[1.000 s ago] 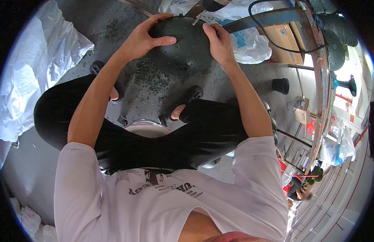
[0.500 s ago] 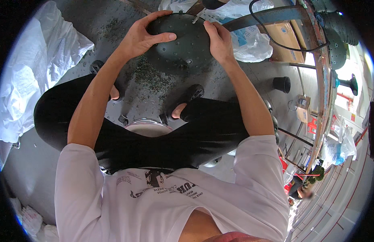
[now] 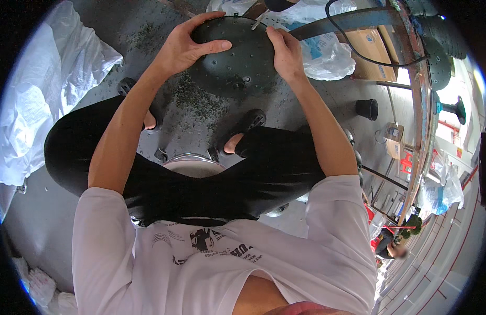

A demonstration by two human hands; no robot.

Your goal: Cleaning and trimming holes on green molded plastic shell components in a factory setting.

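A dark green plastic dome [image 3: 227, 63], dotted with small bumps, is held out in front of me above the floor. My left hand [image 3: 186, 48] grips its left edge, the thumb lying across the surface and the fingers reaching along the far rim. On the right edge, my right hand [image 3: 286, 52] is closed round the rim, its fingers partly hidden beneath. A thin metal rod [image 3: 259, 20] touches or passes just behind the far rim, between the hands; I cannot tell which. Near the dome's close side is a small shiny spot.
Green scraps [image 3: 201, 102] litter the grey floor below. White sheeting [image 3: 49, 94] lies at left. On the right are a metal-framed bench [image 3: 418, 94] with a black cable [image 3: 353, 50], cardboard box [image 3: 371, 50], clear plastic bag [image 3: 327, 58] and black bin [image 3: 366, 109]. Another person [image 3: 387, 247] is far right.
The dome has shifted very slightly, tilting a little between my hands. Both hands keep their hold on its edges.
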